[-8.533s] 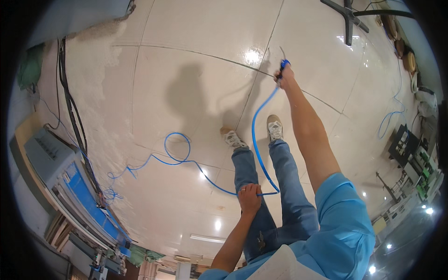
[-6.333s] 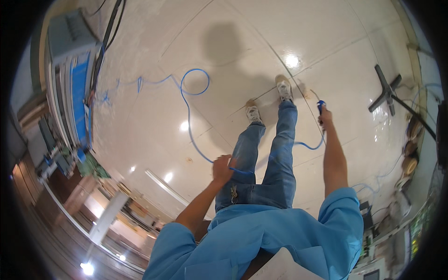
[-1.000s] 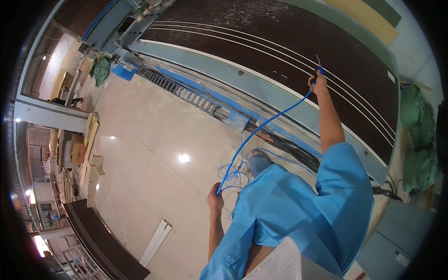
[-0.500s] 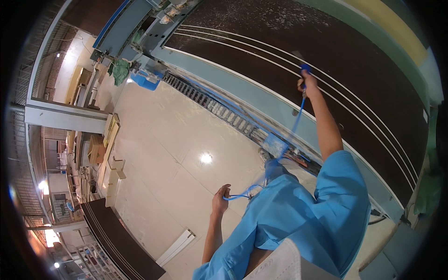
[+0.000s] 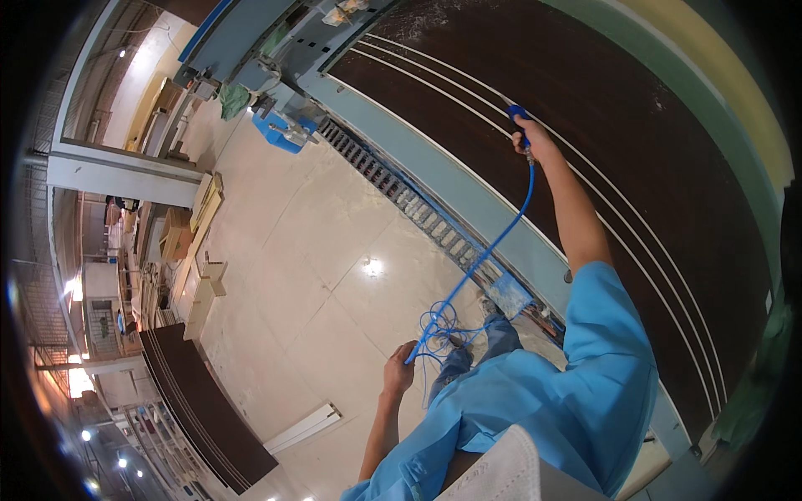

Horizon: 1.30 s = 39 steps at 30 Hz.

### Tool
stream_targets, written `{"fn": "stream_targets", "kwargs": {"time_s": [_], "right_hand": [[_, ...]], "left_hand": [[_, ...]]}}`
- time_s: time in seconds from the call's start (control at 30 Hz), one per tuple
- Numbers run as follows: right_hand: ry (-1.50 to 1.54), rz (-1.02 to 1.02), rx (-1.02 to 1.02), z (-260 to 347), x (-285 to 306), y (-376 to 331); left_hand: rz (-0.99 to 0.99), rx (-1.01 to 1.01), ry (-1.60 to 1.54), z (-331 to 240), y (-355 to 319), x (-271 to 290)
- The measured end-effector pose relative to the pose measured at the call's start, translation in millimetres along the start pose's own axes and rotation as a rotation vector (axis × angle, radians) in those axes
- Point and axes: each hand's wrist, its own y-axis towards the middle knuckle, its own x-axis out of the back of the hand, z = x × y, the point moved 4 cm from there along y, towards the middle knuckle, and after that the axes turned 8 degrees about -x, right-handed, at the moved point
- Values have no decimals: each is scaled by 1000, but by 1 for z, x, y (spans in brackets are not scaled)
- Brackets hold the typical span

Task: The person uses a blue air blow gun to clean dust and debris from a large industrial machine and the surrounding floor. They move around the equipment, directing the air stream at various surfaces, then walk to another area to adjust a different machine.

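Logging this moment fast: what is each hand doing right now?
Left hand: closed around the blue air hose, low by the hip.
Right hand: closed on the blue blow gun, held over the dark panel.

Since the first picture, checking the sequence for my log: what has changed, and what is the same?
The person turned from the tiled floor to the long dark brown grooved panel. The right hand with the blue air nozzle now reaches out over that panel. The left hand stayed closed on the thin blue hose; the right kept the nozzle.

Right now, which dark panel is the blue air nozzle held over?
The large grooved dark panel on the machine bed, under the right hand; the other dark panel lies on the floor, far left.
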Motion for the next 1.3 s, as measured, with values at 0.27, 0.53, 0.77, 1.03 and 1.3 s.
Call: {"fn": "stream_targets", "kwargs": {"time_s": [0.27,0.53,0.77,1.03,1.3], "right_hand": [[518,-354,194,63,-54,63],[307,-202,137,105,-78,79],[-400,92,-53,54,-121,32],[-761,-11,93,18,-25,-86],[-393,-728,247,-7,266,-323]], "left_hand": [[-75,38,18,-21,25,22],[18,64,-2,-32,39,8],[-14,-114,19,-30,43,16],[-19,-324,18,-32,45,6],[78,-511,32,-25,38,-28]]}}
